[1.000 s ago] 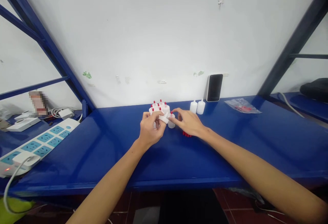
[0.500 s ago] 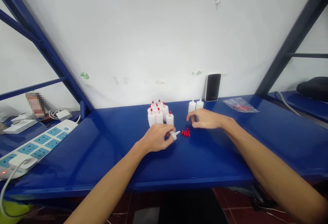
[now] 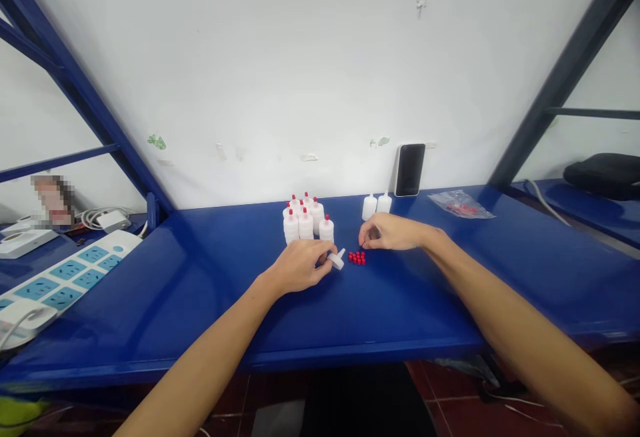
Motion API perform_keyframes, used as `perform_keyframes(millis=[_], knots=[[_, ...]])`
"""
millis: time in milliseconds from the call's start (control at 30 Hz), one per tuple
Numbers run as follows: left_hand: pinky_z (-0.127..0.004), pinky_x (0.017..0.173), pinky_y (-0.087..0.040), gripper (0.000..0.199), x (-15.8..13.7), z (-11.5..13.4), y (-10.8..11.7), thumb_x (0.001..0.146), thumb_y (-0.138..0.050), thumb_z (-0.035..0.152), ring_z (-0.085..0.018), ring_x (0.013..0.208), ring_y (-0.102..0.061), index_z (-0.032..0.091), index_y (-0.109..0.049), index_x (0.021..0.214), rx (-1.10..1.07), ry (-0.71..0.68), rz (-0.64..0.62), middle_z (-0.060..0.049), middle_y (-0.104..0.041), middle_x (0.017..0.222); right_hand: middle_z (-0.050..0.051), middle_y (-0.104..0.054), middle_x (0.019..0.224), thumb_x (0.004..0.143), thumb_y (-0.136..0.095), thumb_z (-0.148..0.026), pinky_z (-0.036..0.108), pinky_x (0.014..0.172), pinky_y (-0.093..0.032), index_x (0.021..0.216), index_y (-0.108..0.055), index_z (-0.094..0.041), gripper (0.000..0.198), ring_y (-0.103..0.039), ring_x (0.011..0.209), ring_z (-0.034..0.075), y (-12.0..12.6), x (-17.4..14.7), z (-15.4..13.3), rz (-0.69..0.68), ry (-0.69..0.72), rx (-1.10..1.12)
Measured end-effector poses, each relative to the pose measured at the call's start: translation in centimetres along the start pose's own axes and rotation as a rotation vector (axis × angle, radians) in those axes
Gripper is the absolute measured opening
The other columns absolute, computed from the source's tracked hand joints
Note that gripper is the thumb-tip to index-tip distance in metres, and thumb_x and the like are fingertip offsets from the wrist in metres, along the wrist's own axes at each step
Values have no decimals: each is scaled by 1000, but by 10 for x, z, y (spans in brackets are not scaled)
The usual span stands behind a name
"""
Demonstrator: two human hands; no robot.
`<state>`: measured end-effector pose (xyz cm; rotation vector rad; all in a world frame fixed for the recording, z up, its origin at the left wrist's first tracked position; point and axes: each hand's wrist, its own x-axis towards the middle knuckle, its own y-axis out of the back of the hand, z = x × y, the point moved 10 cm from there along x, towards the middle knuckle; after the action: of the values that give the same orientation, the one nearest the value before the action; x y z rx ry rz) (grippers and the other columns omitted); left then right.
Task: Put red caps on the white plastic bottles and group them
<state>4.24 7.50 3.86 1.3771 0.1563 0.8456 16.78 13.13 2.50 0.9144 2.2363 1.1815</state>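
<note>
My left hand (image 3: pixel 305 265) is closed around a white squeeze bottle (image 3: pixel 336 261), which lies tilted with its bare nozzle pointing up and right. Most of the bottle's body is hidden in the fingers. Just right of the nozzle sits a small cluster of red caps (image 3: pixel 357 258) on the blue table. At the cluster's upper right edge, my right hand (image 3: pixel 387 231) has thumb and forefinger pinched together; whatever is between the tips is hidden. Behind my left hand stand several white bottles with red caps (image 3: pixel 305 223). Two uncapped white bottles (image 3: pixel 369 208) stand behind my right hand.
A black-screened device (image 3: pixel 411 170) leans against the wall. To its right lies a clear plastic bag (image 3: pixel 461 205) with red pieces inside. A power strip (image 3: pixel 75 277) runs along the table's left side. Blue metal frame posts (image 3: pixel 555 83) rise at both sides.
My right hand has come down to the red caps, its fingertips closing together. The bottle in my left hand has turned so its nozzle points more upward. The view has shifted slightly.
</note>
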Motion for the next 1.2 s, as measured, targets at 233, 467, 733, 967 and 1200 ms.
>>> perform_keyframes(millis=[233, 467, 733, 967, 1200], knots=[[-22, 63, -40, 10, 0, 0, 10, 93, -51, 21, -12, 69, -56, 18, -60, 96, -39, -24, 100, -1, -65, 85, 5, -74, 90, 84, -61, -34, 32, 77, -51, 92, -74, -19, 21, -66, 80, 18, 33, -10, -42, 453, 194, 119], [-22, 66, -43, 11, -2, 2, 18, 95, -50, 22, -12, 73, -60, 18, -61, 98, -36, -74, 191, -2, -68, 90, 6, -75, 91, 83, -65, -38, 35, 82, -54, 96, -73, -18, 26, -70, 84, 19, 16, 0, -51, 295, 215, 431], [-22, 65, -44, 16, -5, -3, 21, 96, -51, 27, -10, 64, -61, 20, -64, 100, 39, -37, 266, 0, -72, 87, 6, -75, 89, 82, -66, -40, 37, 83, -56, 96, -73, -17, 27, -71, 83, 20, 12, 1, -48, 271, 177, 467], [-20, 57, -42, 19, -11, -7, 27, 95, -52, 26, -10, 54, -60, 18, -67, 103, 105, -11, 382, -1, -71, 71, 8, -75, 99, 82, -68, -38, 42, 91, -55, 114, -65, -17, 39, -71, 93, 22, 11, 1, -53, 340, 186, 510], [-19, 55, -44, 20, -14, -3, 39, 93, -51, 26, -9, 54, -61, 16, -66, 103, 103, -1, 523, 0, -70, 69, 7, -72, 100, 72, -75, -31, 41, 90, -56, 119, -59, -19, 51, -70, 91, 21, 10, -3, -67, 446, 267, 456]])
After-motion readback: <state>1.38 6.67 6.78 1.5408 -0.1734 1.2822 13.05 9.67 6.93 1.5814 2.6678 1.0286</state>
